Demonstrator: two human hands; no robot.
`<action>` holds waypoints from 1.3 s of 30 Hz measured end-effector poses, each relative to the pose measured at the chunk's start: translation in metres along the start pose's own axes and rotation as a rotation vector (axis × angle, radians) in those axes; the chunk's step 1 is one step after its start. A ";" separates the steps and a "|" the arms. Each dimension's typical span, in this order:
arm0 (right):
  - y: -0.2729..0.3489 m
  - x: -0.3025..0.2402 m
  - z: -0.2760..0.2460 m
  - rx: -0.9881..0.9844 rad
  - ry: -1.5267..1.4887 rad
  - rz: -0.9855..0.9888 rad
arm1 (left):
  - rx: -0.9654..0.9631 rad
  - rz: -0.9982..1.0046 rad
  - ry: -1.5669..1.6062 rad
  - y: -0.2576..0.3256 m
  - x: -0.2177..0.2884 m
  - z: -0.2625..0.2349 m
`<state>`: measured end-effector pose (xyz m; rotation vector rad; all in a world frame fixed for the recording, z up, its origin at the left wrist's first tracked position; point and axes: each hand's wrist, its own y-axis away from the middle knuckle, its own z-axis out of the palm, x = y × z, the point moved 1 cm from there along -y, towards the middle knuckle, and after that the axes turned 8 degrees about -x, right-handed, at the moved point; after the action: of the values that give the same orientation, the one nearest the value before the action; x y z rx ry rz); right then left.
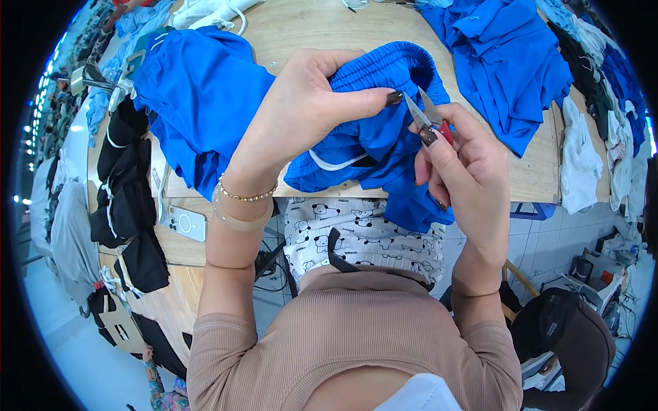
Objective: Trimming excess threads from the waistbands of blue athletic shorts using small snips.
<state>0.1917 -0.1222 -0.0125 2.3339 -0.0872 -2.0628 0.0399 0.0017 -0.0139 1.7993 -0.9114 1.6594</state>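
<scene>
Over the table's near edge, my left hand (312, 96) grips the gathered elastic waistband of a blue garment (384, 140), with its thumb lying along the fabric. A white drawstring (336, 163) shows in the garment's folds, and part of the cloth hangs down toward my lap. Held in my right hand (469, 161) is a pair of small thread snips (425, 109) with red on the grip. Their blades stand apart, with the tips close to my left thumb and against the waistband. I cannot tell whether a thread lies between the blades.
A blue garment pile (205, 96) lies left on the wooden table (301, 27), and another blue garment (507, 68) lies right. Black garments (123, 178) and a phone (186, 223) are at the left. White cloth (581, 157) hangs over the right edge. A dark chair (576, 342) stands behind right.
</scene>
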 end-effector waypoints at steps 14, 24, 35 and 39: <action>-0.001 0.004 0.002 0.057 0.023 -0.096 | -0.062 -0.099 0.181 -0.002 0.007 -0.001; -0.001 0.004 0.002 0.031 -0.012 -0.076 | -0.047 -0.098 0.182 -0.001 0.007 0.001; -0.001 0.007 0.005 0.054 -0.042 -0.158 | -0.066 -0.104 0.300 -0.001 0.006 -0.001; -0.004 0.012 0.008 0.113 -0.038 -0.185 | -0.074 -0.097 0.316 -0.002 0.005 0.000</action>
<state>0.1856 -0.1192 -0.0250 2.4538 0.0123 -2.2420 0.0414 0.0025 -0.0089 1.4547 -0.7238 1.7589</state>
